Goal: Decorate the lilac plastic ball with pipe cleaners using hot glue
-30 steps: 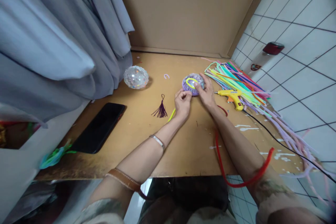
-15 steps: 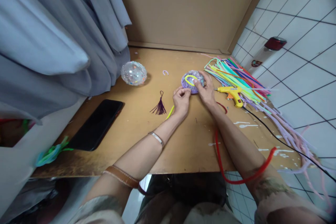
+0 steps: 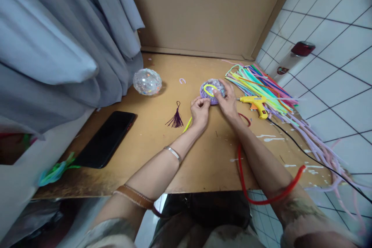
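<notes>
A clear plastic ball [image 3: 220,88] with a fuzzy purple band around its rim is held above the table between my hands. On its near face lies a yellow pipe-cleaner loop [image 3: 205,92]. My right hand [image 3: 228,99] grips the ball from the right, thumb against the loop. The fingers of my left hand [image 3: 200,111] are pinched together at the ball's lower left edge; what lies between the fingertips is hidden. A yellow pipe cleaner [image 3: 187,124] sticks out behind the left hand. Left of it lies a dark purple tassel [image 3: 176,118].
Another clear ball [image 3: 147,81] sits by the grey curtain [image 3: 116,46]. A black phone [image 3: 106,139] lies at left. At right are a yellow glue gun [image 3: 255,102] with its cord and many coloured pipe cleaners [image 3: 270,85]. A red pipe cleaner [image 3: 242,178] hangs over the front edge.
Almost nothing differs. Both hands keep their hold on the ball, and the whole view has shifted very slightly.
</notes>
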`<state>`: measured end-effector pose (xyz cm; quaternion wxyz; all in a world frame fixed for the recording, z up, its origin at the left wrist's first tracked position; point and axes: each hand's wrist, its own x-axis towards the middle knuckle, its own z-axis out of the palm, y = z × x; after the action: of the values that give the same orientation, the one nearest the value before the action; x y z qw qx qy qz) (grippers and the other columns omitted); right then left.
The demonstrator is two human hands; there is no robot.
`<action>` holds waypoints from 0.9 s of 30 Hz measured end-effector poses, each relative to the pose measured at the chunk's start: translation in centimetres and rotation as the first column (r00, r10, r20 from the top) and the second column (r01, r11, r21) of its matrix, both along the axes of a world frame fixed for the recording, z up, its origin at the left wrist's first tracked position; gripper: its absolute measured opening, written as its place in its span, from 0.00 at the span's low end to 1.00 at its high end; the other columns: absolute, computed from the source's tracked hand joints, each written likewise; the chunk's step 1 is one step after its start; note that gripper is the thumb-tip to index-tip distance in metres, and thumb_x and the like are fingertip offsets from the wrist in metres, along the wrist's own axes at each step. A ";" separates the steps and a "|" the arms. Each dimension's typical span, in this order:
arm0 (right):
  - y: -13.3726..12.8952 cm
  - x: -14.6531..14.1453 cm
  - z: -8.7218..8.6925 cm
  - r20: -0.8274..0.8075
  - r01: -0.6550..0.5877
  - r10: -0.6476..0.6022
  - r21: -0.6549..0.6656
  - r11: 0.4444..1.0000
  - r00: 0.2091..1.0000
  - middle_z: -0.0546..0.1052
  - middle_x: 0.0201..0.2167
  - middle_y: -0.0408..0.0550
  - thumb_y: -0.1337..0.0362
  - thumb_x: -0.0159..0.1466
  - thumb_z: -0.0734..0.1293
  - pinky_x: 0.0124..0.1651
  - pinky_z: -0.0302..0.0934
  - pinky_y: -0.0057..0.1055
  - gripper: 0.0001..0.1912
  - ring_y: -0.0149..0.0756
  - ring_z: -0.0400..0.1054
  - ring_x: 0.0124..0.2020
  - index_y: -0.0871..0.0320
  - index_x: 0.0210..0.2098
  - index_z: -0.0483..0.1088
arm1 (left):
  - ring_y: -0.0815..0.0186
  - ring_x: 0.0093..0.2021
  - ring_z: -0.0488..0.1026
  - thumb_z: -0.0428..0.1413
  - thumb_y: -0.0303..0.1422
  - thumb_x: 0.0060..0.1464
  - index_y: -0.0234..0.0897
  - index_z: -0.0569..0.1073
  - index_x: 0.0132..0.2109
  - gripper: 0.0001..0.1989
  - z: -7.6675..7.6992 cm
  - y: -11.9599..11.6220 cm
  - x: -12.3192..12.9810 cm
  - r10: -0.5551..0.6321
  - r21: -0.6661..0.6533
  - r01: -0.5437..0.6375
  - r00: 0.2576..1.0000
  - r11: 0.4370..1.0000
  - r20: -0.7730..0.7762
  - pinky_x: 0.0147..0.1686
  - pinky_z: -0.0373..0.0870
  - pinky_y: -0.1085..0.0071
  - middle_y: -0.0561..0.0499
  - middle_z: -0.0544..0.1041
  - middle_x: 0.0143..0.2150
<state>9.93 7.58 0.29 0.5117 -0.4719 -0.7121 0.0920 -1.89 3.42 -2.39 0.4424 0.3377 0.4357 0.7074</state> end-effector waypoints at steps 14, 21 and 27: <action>0.0 0.0 -0.1 -0.008 0.002 -0.002 0.040 0.999 1.000 0.75 0.54 0.53 0.44 0.66 0.64 0.64 0.62 0.51 0.25 0.48 0.67 0.59 0.49 0.56 0.71 | 0.59 0.55 0.69 0.62 0.27 0.51 0.38 0.78 0.25 0.08 0.4 -0.2 0.2 0.058 -0.009 -0.059 0.996 0.998 -0.061 0.63 0.62 0.60 0.48 0.76 0.34; -0.1 -0.1 0.0 -0.019 -0.003 0.004 0.033 0.999 1.000 0.75 0.54 0.53 0.44 0.65 0.64 0.63 0.63 0.50 0.25 0.48 0.68 0.58 0.50 0.56 0.71 | 0.59 0.55 0.69 0.62 0.27 0.51 0.40 0.77 0.25 0.08 0.2 0.1 0.3 0.056 -0.008 -0.056 0.997 0.998 -0.054 0.63 0.61 0.58 0.49 0.77 0.33; -0.1 -0.1 -0.1 -0.033 0.002 -0.001 0.039 0.999 0.999 0.75 0.54 0.53 0.44 0.65 0.65 0.65 0.61 0.51 0.25 0.48 0.67 0.59 0.50 0.55 0.72 | 0.58 0.56 0.69 0.62 0.28 0.51 0.39 0.77 0.25 0.08 0.0 0.1 0.2 0.063 -0.005 -0.063 0.995 0.998 -0.072 0.63 0.62 0.58 0.48 0.78 0.33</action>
<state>9.78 7.49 0.22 0.5328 -0.4606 -0.7048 0.0855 -1.65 3.51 -2.36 0.4052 0.3474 0.4643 0.7068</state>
